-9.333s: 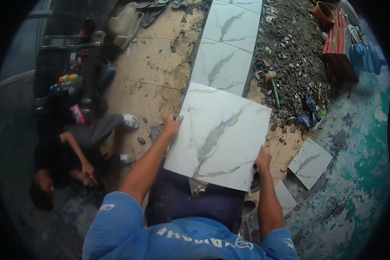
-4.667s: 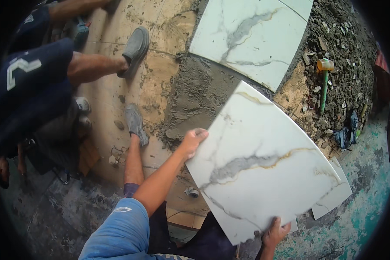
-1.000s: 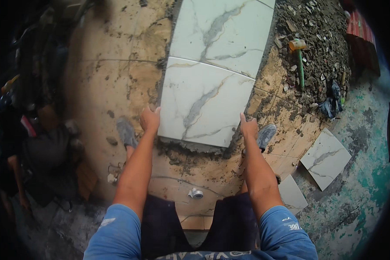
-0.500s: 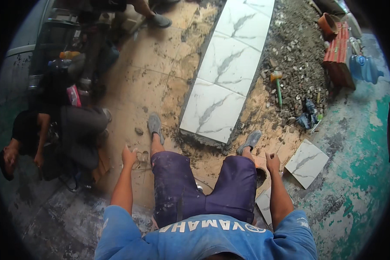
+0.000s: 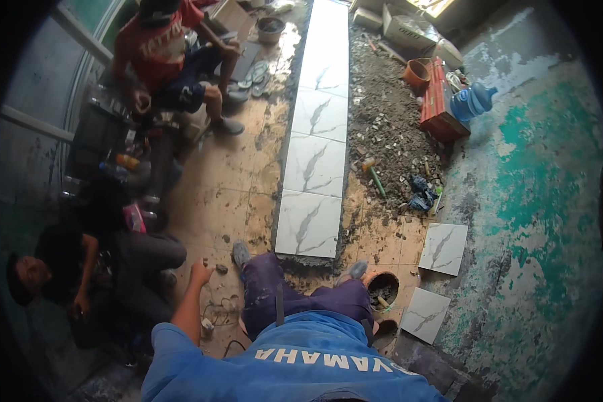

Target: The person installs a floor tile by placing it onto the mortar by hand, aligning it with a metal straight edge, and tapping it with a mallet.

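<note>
My left hand (image 5: 201, 271) is low and left of my knee, fingers loosely apart and holding nothing, above the dirty beige floor tiles (image 5: 208, 218). My right hand is out of sight. A straight strip of white, grey-veined marble-look tiles (image 5: 311, 218) runs away from my feet on grey mortar, its nearest tile just beyond my shoes. Two loose veined tiles (image 5: 442, 249) lie to my right, near a terracotta pot (image 5: 382, 288) with debris in it. A green-handled mallet (image 5: 375, 179) rests on the rubble (image 5: 392, 127) right of the strip.
A co-worker in red (image 5: 161, 50) sits upper left; another person in black (image 5: 60, 264) is low at the left among clutter. Right stand red stacked boxes (image 5: 439, 100), an orange bucket (image 5: 415, 74), a blue water jug (image 5: 469, 104) and a crumpled dark bag (image 5: 422, 191). Glass panels line the left.
The tile I held earlier lies at the strip's near end, released. My hands have drawn back and the right has left view. The view has tilted up, showing more of the room and the co-worker.
</note>
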Demonstrator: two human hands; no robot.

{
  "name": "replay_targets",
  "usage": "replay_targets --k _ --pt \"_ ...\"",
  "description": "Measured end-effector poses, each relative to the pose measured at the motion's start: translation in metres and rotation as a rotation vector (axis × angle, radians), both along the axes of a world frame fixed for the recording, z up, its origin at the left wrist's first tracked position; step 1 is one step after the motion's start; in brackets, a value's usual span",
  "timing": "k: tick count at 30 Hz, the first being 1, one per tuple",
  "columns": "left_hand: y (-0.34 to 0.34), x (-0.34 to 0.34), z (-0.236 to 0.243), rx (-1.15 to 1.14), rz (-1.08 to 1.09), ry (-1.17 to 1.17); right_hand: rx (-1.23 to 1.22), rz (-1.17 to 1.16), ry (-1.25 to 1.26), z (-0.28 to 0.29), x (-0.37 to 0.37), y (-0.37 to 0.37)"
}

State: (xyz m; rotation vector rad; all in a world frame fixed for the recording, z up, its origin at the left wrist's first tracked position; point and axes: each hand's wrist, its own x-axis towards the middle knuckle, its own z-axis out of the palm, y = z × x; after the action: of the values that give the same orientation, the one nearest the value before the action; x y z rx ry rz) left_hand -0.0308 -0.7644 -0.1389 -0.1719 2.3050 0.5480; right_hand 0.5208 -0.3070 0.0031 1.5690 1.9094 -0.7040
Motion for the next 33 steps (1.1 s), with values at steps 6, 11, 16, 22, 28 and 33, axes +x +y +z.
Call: replay_targets --k 6,11,16,22,28,33 --pt "0.037 0.065 0.012 0.062 -0.270 -0.130 -0.050 0.136 0.127 -0.010 -0.022 -0.008" --pt "0.145 0.127 0.038 -0.248 -0.608 0.054 0.003 -0.330 0.603 0.011 -0.035 0.076" --pt "0.266 0.173 0.052 -0.357 -0.923 -0.084 0.108 -0.145 0.523 -0.018 0.066 0.141" --pt "0.379 0.155 0.075 -0.200 -0.903 -0.127 -0.023 -0.295 0.422 -0.022 0.109 0.117" --pt "0.461 0.059 0.194 0.422 -0.616 0.271 -0.080 -0.518 0.464 -0.038 0.100 0.039" --pt "0.445 0.024 0.348 1.193 -0.446 0.739 -0.059 -0.525 0.489 -0.046 0.067 -0.032"
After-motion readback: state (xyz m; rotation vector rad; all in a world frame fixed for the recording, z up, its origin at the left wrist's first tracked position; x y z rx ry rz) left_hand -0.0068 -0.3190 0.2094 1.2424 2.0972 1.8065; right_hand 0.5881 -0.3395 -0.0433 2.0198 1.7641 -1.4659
